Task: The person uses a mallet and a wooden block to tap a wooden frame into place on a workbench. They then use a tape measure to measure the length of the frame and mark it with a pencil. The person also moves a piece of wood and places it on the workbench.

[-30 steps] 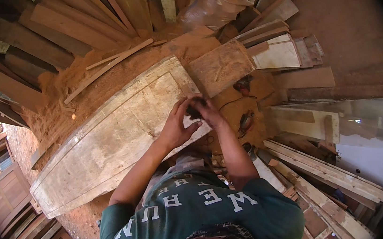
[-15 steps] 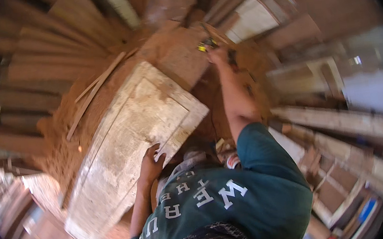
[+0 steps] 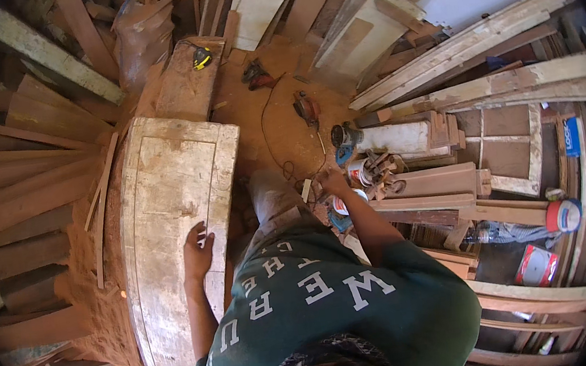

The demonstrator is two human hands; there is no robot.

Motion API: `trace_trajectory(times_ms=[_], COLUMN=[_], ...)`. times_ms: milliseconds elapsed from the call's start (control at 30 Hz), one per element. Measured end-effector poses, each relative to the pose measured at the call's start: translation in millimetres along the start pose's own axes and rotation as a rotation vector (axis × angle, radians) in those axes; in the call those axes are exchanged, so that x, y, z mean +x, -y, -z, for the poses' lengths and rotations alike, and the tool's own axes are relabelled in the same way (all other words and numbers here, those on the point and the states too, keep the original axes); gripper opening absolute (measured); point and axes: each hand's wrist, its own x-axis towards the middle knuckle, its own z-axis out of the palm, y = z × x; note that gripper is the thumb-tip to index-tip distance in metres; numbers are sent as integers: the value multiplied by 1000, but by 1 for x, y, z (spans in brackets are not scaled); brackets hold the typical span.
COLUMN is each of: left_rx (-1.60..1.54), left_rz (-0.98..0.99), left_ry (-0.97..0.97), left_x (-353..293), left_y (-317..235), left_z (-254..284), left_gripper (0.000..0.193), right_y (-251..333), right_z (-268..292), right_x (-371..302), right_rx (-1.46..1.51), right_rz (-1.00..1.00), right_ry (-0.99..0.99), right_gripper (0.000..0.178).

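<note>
My left hand [image 3: 198,255] rests over the near right part of a worn, whitish wooden door panel [image 3: 164,190], thumb and fingers apart and holding nothing I can see. The panel has recessed edges and scuffed paint. My right hand [image 3: 335,182] reaches low on the right, beside a tub of tools and offcuts [image 3: 360,173] and a small pale wooden block [image 3: 306,190]. Its fingertips are too small and shaded to show whether they grip anything. A yellow and black tape measure [image 3: 201,57] lies on the brown board [image 3: 188,86] beyond the panel, away from both hands.
Corded power tools [image 3: 307,109] lie on the sawdust-covered floor [image 3: 258,133], with a cable [image 3: 267,110] looping toward me. Stacked boards [image 3: 423,186] and a framed panel [image 3: 506,148] crowd the right. Thin wood strips [image 3: 104,204] lie left of the panel.
My right hand has left the tape measure on the far board and come back low on the right, by the tub. My view has turned; my left hand stays at the panel.
</note>
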Motion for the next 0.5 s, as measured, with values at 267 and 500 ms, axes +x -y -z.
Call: trace_trajectory(times_ms=[267,500], left_rx=[13,-75], left_rz=[-280,-381], left_ry=[-153,-102], left_x=[19,54], left_y=[-87,-129], left_z=[54,39], left_gripper=[38,40], right_y=[-131,-148], right_z=[-81,-97], right_x=[-94,-52], right_rx=[-485,-488], right_rz=[188,518], right_ry=[216,-112], right_gripper=[31,19])
